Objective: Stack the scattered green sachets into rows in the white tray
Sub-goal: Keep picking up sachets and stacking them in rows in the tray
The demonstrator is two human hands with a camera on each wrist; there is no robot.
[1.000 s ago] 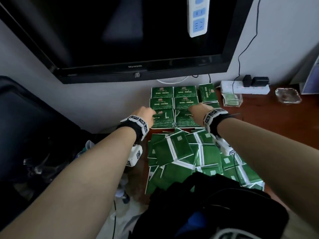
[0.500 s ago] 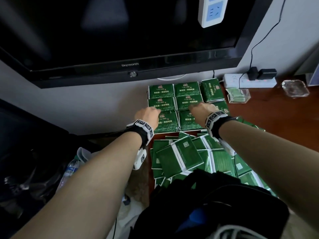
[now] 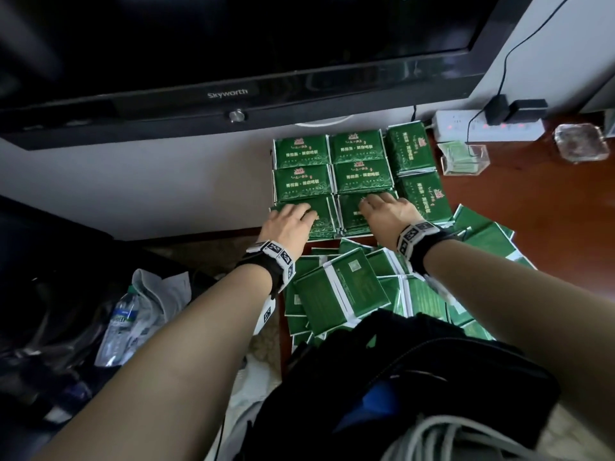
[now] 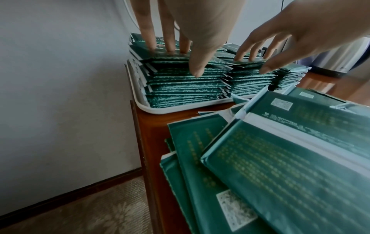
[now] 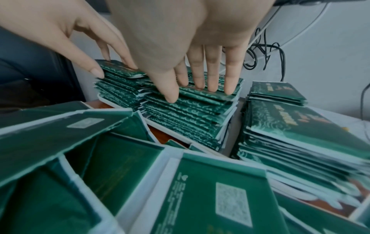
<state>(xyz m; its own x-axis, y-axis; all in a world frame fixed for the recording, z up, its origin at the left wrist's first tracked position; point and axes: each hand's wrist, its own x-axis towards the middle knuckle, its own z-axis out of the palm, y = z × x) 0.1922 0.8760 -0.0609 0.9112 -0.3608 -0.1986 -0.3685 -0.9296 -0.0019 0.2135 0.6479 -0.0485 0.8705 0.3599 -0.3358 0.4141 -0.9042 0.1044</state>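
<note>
A big black TV (image 3: 233, 61) hangs on the wall above a brown desk (image 3: 549, 211). A white tray (image 4: 160, 110) sits at the back of the desk, full of neat stacks of green sachets (image 3: 357, 151). More loose sachets (image 3: 342, 291) lie in a messy pile on the desk, just in front of the tray. The left hand (image 3: 288, 224) and the right hand (image 3: 387, 212) are spread flat, fingers straight, each pressing down on top of a front stack.

Black television (image 3: 233, 44) above reddish wooden table (image 3: 549, 211).
</note>
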